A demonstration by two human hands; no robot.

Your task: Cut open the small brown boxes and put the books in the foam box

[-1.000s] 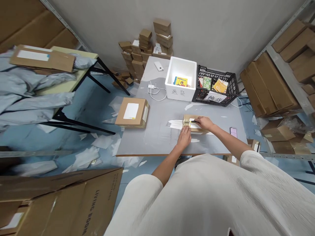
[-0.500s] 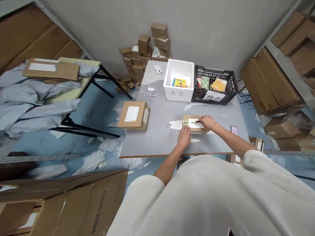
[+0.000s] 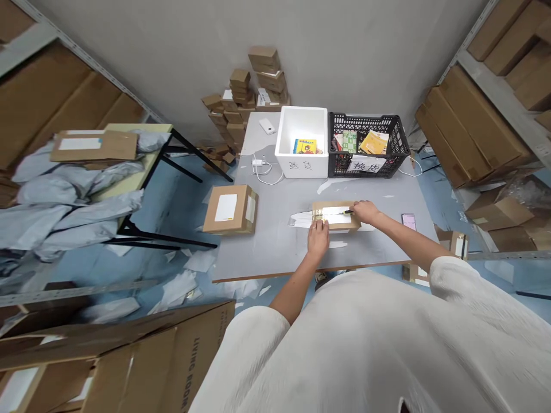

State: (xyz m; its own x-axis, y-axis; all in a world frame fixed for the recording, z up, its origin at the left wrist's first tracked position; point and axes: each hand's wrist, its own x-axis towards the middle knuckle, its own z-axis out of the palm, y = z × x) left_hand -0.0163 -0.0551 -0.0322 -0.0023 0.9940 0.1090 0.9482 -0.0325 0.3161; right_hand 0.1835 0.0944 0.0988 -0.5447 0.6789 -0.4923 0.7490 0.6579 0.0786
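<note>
A small brown cardboard box (image 3: 336, 227) with a white label lies in front of me on the grey table (image 3: 267, 252). My left hand (image 3: 318, 236) rests on its near left edge, fingers stretched out over the top. In my right hand (image 3: 365, 212), at the box's far right end, is a slim dark utility knife (image 3: 348, 212), pointing left over the label. Its blade is too small to make out. White paper and clear plastic (image 3: 300, 219) stick out at the left of the box.
A larger labelled carton (image 3: 230, 212) stands at the table's left. A white foam bin (image 3: 301, 137) and a black crate (image 3: 368, 146), both holding booklets, are at the back. A pink-screened phone (image 3: 408, 221) lies right; a white phone (image 3: 267, 126) lies at the back left.
My right hand and the knife have moved right along the box's top. The left hand stays on the near edge. My view has turned a little.
</note>
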